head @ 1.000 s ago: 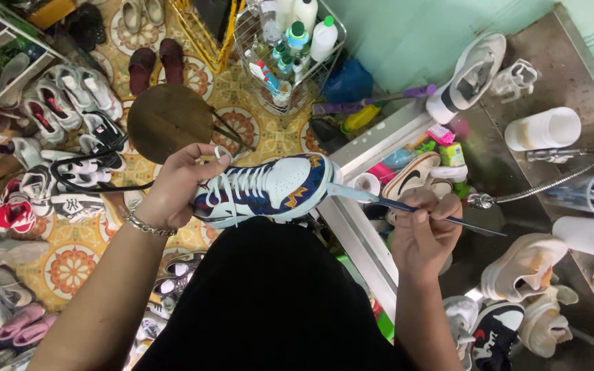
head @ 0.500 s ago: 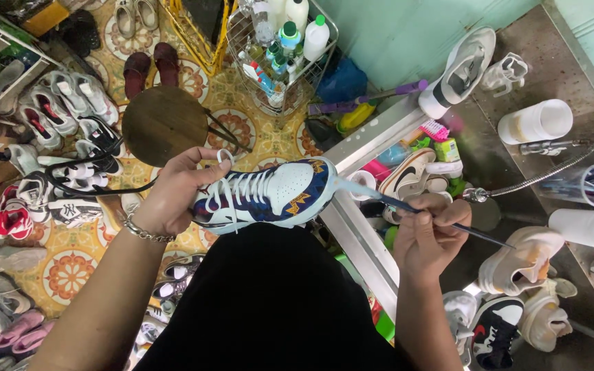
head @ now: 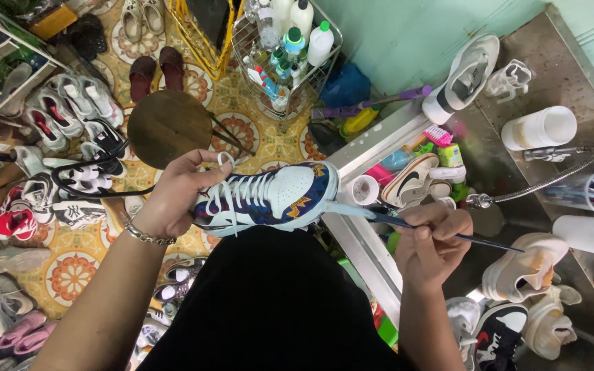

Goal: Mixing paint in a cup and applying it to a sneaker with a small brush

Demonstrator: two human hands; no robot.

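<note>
Navy sneaker [head: 269, 199] in left hand [head: 177, 199], brush [head: 407, 223] at toe

I see a navy-and-pale-blue sneaker [head: 269, 199] with white laces and orange zigzag trim held level in the air, toe pointing right, where a thin dark-handled brush [head: 441, 231] meets the toe tip at a shallow slant.

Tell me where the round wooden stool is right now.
Head view, upper left: the round dark wooden stool stands on the patterned floor tiles, just above the left hand holding the blue-and-white sneaker.
</note>
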